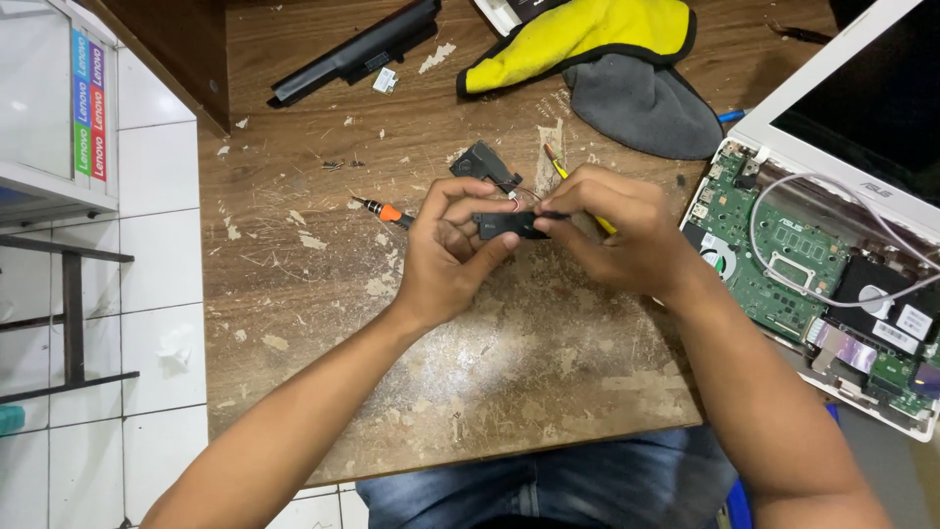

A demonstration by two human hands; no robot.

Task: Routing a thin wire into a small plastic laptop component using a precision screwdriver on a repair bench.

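Scarred wooden table (323, 294), white tiled floor (162, 323), hands pinching black part (509, 225)

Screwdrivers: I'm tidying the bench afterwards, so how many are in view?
1 is clear: the orange-collared screwdriver lying on the table just beyond the left hand. A yellow tool under the right hand may be another, mostly hidden.
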